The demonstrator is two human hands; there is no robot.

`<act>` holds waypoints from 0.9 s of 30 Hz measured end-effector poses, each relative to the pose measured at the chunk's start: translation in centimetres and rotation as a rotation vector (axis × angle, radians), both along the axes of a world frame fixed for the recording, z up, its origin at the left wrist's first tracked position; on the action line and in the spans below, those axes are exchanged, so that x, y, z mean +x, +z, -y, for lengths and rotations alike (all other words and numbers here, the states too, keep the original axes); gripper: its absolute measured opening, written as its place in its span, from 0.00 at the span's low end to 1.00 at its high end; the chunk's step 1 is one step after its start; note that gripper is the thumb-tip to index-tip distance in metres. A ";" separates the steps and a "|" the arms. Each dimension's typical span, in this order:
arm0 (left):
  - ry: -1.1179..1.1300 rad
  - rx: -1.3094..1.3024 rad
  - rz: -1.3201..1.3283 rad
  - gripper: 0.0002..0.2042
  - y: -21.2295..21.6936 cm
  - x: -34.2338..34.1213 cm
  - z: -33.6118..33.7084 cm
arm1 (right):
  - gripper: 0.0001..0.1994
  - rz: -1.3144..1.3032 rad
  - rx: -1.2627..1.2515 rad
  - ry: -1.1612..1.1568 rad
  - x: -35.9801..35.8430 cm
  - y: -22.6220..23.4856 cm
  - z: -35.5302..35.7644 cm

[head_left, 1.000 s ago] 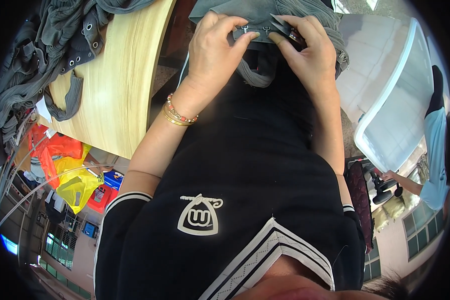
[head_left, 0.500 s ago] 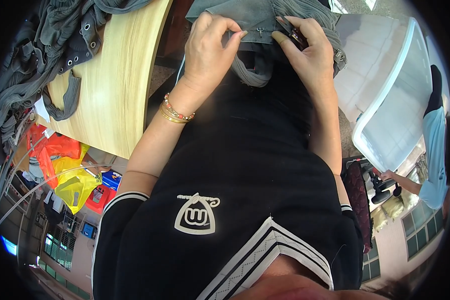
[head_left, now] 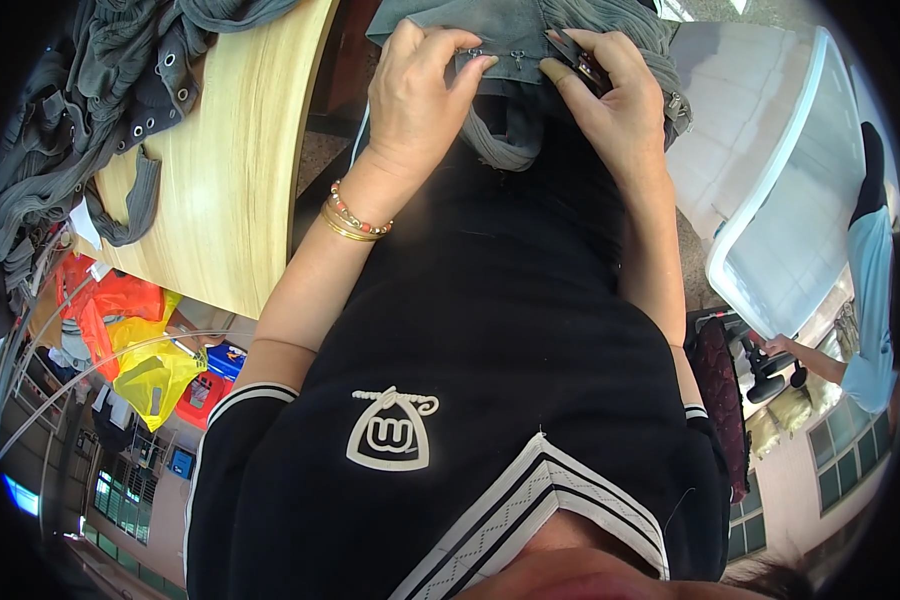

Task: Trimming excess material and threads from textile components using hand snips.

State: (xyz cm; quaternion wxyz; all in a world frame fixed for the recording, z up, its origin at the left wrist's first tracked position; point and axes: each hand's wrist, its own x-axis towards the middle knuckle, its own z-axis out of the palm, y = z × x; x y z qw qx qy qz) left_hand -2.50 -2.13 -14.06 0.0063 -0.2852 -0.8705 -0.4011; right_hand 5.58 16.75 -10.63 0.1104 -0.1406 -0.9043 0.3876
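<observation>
Beside the worktop [head_left: 245, 170], the grey garment [head_left: 505, 22] lies before the person, its edge apparently spread for close fingerwork. The left hand [head_left: 417, 88] is nearly pinched there, grip unclear; the right hand [head_left: 618, 92] curls round dark snips [head_left: 591, 72], presumably for handiness, near metal hooks [head_left: 518, 60].

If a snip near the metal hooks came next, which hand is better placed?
Probably the right hand: it holds what look like dark snips, tips near the metal hooks. The left hand, at the gray cloth, shows no tool.
</observation>
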 end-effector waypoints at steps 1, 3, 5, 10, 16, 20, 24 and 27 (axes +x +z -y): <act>-0.003 -0.003 -0.031 0.10 0.1 -0.1 -0.1 | 0.15 -0.005 0.001 0.000 0.0 0.0 0.0; -0.007 -0.006 -0.061 0.10 -0.1 -0.2 -0.3 | 0.15 -0.009 0.001 0.000 0.0 -0.1 0.1; 0.004 -0.015 -0.089 0.09 -0.6 -0.4 -0.4 | 0.15 -0.008 -0.028 -0.001 -0.1 -0.2 0.1; -0.030 -0.008 -0.067 0.08 -0.5 -0.3 -0.2 | 0.16 -0.018 -0.018 0.011 0.2 -0.1 0.0; -0.049 0.068 -0.055 0.08 0.0 -0.1 0.2 | 0.16 0.035 0.004 0.025 0.1 -0.3 -0.3; -0.063 0.146 -0.072 0.08 -0.6 -0.3 0.3 | 0.15 0.009 -0.006 0.024 0.2 -0.3 -0.3; -0.069 0.170 -0.054 0.08 -0.7 -0.4 0.5 | 0.16 0.019 -0.036 0.020 0.3 -0.3 -0.2; -0.101 0.270 -0.060 0.06 -0.3 -0.6 0.8 | 0.16 -0.055 -0.035 0.049 0.5 -0.2 0.1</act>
